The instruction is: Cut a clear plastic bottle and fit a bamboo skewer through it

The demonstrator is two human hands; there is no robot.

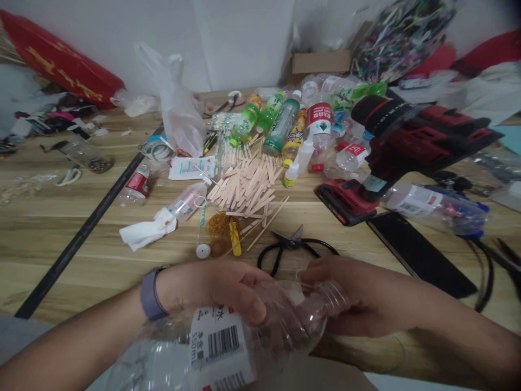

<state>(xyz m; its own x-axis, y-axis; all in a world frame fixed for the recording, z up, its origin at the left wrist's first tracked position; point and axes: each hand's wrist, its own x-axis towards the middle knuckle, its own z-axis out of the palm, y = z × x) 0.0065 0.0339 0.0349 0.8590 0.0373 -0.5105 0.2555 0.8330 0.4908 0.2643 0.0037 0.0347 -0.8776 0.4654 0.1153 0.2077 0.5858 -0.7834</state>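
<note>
A clear plastic bottle (222, 347) with a white 550 mL label lies tilted at the front, its neck pointing right. My left hand (240, 293), with a purple band on the wrist, is wrapped around its body below the shoulder. At the neck, my right hand (345, 293) is closed, its fingers curled behind the bottle and partly hidden. A thin pale loop shows by the right fingertips; what it is I cannot make out. Just beyond both hands lie black-handled scissors (293, 243), blades partly spread.
Wooden craft sticks (248, 182) are heaped mid-table, with rubber bands (218, 225) in front. Several drink bottles (280, 127) lie behind. On the right a red and black cordless drill (407, 146) stands near a black phone-like slab (419, 252). A dark strip (93, 217) crosses the left side.
</note>
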